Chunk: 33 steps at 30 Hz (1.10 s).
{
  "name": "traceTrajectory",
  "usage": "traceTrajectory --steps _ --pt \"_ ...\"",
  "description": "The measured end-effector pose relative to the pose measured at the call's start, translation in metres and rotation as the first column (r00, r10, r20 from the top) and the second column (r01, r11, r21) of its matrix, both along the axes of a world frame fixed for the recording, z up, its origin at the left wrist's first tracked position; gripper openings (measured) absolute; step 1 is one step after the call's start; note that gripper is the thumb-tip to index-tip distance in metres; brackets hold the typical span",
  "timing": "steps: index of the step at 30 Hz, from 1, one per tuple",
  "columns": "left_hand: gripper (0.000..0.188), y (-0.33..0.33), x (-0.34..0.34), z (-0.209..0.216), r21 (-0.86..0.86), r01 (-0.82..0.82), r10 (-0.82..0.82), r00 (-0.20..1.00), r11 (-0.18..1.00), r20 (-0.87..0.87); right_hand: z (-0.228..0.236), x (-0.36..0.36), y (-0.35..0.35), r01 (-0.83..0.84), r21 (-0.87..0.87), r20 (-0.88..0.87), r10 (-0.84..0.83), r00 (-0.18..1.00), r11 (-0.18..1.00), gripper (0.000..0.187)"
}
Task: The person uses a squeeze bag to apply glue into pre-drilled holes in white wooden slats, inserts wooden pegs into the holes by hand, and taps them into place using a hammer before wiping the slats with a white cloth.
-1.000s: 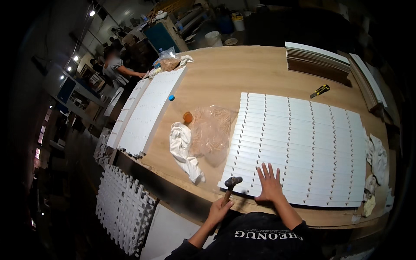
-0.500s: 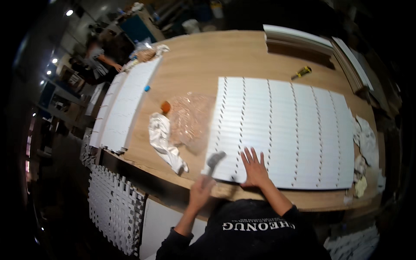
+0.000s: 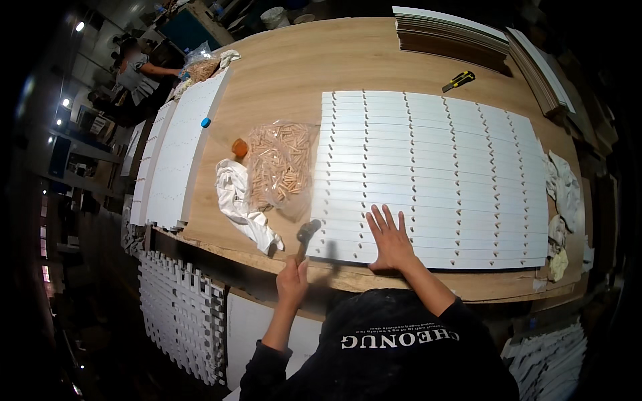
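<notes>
My left hand (image 3: 292, 281) grips the handle of a hammer (image 3: 305, 235), whose dark head sits just off the near left corner of a wide set of white slotted slats (image 3: 435, 174) laid side by side on the wooden workbench (image 3: 314, 60). My right hand (image 3: 390, 239) lies flat, fingers spread, on the nearest slats. A clear plastic bag of wooden dowels (image 3: 277, 160) rests left of the slats, with a white rag (image 3: 241, 200) beside it.
Long white panels (image 3: 177, 157) lie along the bench's left edge, where another person (image 3: 137, 67) works at the far end. A yellow-black utility knife (image 3: 459, 81) and stacked boards (image 3: 455, 30) sit at the back. White lattice pieces (image 3: 177, 314) lean below. Rags (image 3: 562, 194) lie at right.
The view has shifted closer to the slats. My left hand with the hammer has stayed at the slats' near left corner; my right hand remains flat on the slats.
</notes>
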State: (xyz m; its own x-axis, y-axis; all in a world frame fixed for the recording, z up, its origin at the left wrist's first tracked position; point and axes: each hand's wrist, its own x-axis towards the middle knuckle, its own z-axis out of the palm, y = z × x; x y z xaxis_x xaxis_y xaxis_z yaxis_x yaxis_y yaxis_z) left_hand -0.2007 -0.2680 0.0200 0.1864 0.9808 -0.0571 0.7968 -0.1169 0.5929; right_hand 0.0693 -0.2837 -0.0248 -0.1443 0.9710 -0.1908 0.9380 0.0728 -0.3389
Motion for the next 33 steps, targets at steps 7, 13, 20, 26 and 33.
traceTrajectory --steps 7,13,20,26,33 --pt "0.019 0.017 0.007 0.01 0.002 0.02 -0.02 0.999 1.0 0.033 0.008 0.001 0.002 -0.007 -0.028 0.035 0.008 0.999 1.0 0.117" --pt "0.021 0.033 -0.003 -0.024 -0.063 0.09 -0.101 0.971 0.994 -0.215 0.007 0.0 0.004 0.0 -0.03 -0.021 -0.001 1.0 1.0 0.123" --pt "0.023 0.034 0.018 0.013 0.121 0.021 -0.032 0.995 0.992 0.089 0.002 0.0 0.002 0.003 -0.01 0.001 -0.003 1.0 1.0 0.123" --pt "0.019 0.064 0.013 -0.009 -0.075 0.087 -0.1 0.977 0.993 -0.19 0.01 0.0 0.005 0.0 -0.079 -0.008 -0.001 1.0 0.997 0.123" --pt "0.019 0.075 0.021 -0.024 0.039 0.088 -0.077 0.971 0.995 -0.225 0.016 -0.001 0.009 -0.004 -0.083 0.031 0.006 1.0 0.997 0.118"
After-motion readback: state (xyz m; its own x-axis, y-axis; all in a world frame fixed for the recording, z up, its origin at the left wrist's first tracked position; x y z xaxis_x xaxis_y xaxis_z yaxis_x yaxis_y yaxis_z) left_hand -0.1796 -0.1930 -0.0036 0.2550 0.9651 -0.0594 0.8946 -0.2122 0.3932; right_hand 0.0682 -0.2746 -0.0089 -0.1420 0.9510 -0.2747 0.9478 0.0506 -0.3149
